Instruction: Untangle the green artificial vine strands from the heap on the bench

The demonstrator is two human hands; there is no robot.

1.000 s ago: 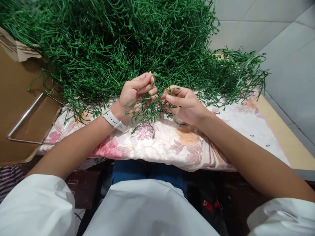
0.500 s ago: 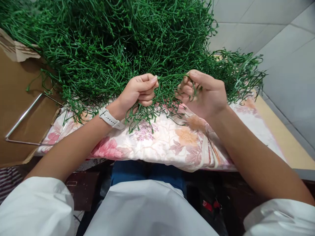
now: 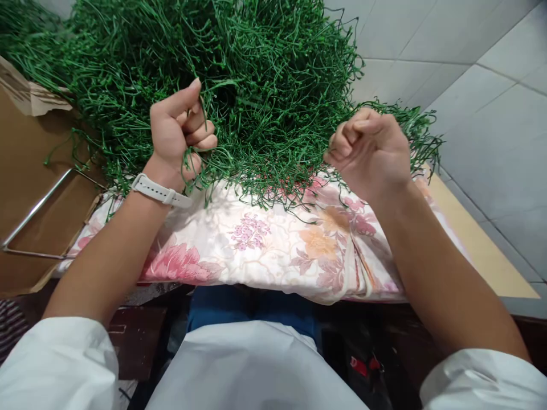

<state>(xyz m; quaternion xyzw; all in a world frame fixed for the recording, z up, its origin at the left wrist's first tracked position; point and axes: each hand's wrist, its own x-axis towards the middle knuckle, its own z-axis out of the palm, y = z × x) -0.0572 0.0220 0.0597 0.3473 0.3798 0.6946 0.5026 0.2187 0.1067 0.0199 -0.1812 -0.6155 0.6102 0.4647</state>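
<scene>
A big heap of thin green artificial plant stems (image 3: 265, 108) with small knobbed tips lies before me. My left hand (image 3: 182, 128), a white watch strap (image 3: 160, 192) at its wrist, is closed at the left front of the heap. Green stems (image 3: 203, 111) run through its curled fingers and hang by the palm. My right hand (image 3: 371, 148) is at the heap's right front, its fingers curled in. Whether anything is between those fingertips cannot be made out.
A floral cloth (image 3: 252, 256) covers the table under the heap. At the left stands a brown cardboard sheet (image 3: 34, 148) with a bent metal wire frame (image 3: 36, 210) against it. Pale wood table edge (image 3: 478, 239) and a tiled wall (image 3: 504, 125) are on the right.
My hands have moved apart. The left went left and up with stems in it; the right shifted slightly right. The stem stretched between them before no longer spans the gap.
</scene>
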